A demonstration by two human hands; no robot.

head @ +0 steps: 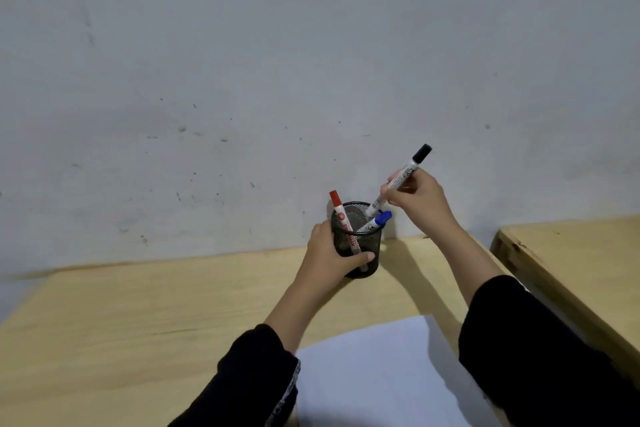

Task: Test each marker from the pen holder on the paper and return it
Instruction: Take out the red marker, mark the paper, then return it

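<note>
A black mesh pen holder (356, 239) stands on the wooden table near the wall. My left hand (329, 258) wraps around its left side and front. Inside it lean a red-capped marker (341, 215) and a blue-capped marker (375, 221). My right hand (417, 199) grips a black-capped marker (403, 177) by its white barrel, tilted, cap up and to the right, lower end just above the holder's rim. A white sheet of paper (377, 378) lies at the near edge between my forearms.
The light wooden table (138, 315) stretches out to the left. A second wooden table (568, 253) stands to the right across a narrow gap. A grey-white wall (277, 62) rises directly behind the holder.
</note>
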